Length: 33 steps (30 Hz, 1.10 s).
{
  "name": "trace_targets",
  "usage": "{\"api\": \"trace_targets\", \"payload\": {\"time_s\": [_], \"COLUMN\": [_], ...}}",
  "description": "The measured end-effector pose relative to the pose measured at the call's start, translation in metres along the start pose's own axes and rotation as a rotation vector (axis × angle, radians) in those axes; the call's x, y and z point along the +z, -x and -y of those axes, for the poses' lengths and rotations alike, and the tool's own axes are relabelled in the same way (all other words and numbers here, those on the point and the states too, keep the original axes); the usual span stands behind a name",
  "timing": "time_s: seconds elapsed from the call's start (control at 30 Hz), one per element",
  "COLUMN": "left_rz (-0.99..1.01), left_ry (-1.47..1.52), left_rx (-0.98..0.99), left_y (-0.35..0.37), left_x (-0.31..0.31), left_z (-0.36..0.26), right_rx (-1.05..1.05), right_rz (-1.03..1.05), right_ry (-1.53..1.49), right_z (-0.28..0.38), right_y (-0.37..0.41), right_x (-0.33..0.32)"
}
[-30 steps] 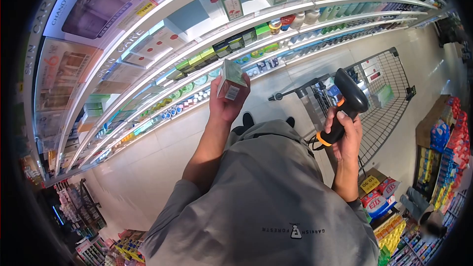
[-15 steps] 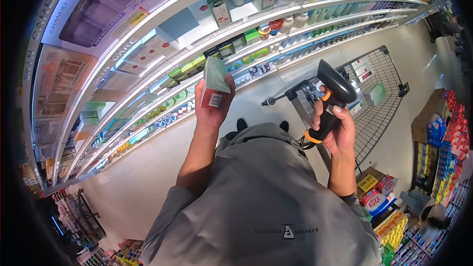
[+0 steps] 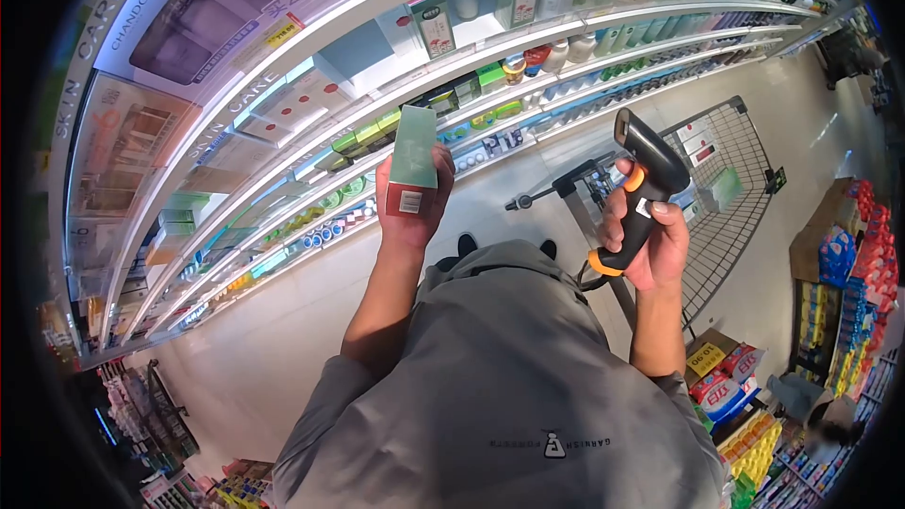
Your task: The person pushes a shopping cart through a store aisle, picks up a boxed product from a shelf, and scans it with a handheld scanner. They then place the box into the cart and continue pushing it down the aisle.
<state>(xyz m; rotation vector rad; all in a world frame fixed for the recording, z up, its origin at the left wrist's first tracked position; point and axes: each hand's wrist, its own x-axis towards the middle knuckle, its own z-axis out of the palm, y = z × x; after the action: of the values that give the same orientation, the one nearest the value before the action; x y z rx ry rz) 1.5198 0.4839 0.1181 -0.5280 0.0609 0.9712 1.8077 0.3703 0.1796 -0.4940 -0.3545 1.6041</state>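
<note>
In my left hand (image 3: 413,207) is a green and red cosmetics box (image 3: 415,153), gripped round its lower part. The red end with a white barcode label (image 3: 410,201) faces me, and the long green side tilts away toward the shelves. My right hand (image 3: 650,240) is wrapped round the handle of a black and orange barcode scanner (image 3: 652,165). Its head points up and to the left, and a finger lies by the orange trigger. A dark cord loops at the bottom of the handle. The scanner and the box are well apart.
Lit skin care shelves (image 3: 377,94) with boxes and bottles curve along the left and far side. A wire shopping cart (image 3: 731,254) holding several packages stands right behind the scanner. Stacked bagged goods (image 3: 726,386) and a blurred person (image 3: 830,415) are at lower right.
The box has tipped in my left hand, so more of its green side and less of its red end shows. The scanner has moved slightly right and turned a little.
</note>
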Motion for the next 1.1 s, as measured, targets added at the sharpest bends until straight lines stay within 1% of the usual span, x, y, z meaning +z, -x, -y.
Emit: {"api": "trace_targets", "payload": {"time_s": [0.13,0.23,0.33,0.5,0.63,0.73,0.83,0.93,1.03,1.1], "left_rz": [0.079,0.044,0.101,0.164,0.19,0.203,0.1,0.099,0.118,0.084], "left_ry": [-0.041,-0.059,-0.09,-0.204,-0.26,-0.212,-0.06,0.009,-0.006,-0.041], "left_rx": [-0.045,-0.082,-0.146,-0.129,-0.121,-0.134,-0.004,0.009,0.005,-0.018], "left_y": [0.001,0.007,0.006,0.005,0.004,0.002,0.002,-0.002,0.0,0.001], "left_x": [-0.005,0.003,-0.002,-0.007,-0.008,-0.009,0.0,-0.002,-0.003,0.0], "left_z": [-0.006,-0.002,-0.007,-0.007,-0.004,-0.003,0.008,0.004,0.006,0.007], "right_rx": [0.018,0.036,0.035,0.013,-0.007,-0.019,-0.026,-0.023,-0.021,-0.021], "right_rz": [0.063,0.098,0.105,0.088,0.115,0.113,0.092,0.069,0.04,0.012], "right_ry": [-0.025,-0.053,-0.059,-0.053,-0.037,-0.037,-0.029,-0.026,-0.013,-0.005], "right_z": [0.0,-0.004,-0.006,-0.005,-0.005,-0.004,-0.003,-0.003,-0.005,-0.006], "right_y": [-0.001,-0.001,-0.001,-0.002,-0.001,-0.001,-0.001,-0.002,-0.002,-0.001], "right_x": [0.001,0.001,0.001,0.004,0.002,0.003,0.003,0.002,0.002,0.005]}}
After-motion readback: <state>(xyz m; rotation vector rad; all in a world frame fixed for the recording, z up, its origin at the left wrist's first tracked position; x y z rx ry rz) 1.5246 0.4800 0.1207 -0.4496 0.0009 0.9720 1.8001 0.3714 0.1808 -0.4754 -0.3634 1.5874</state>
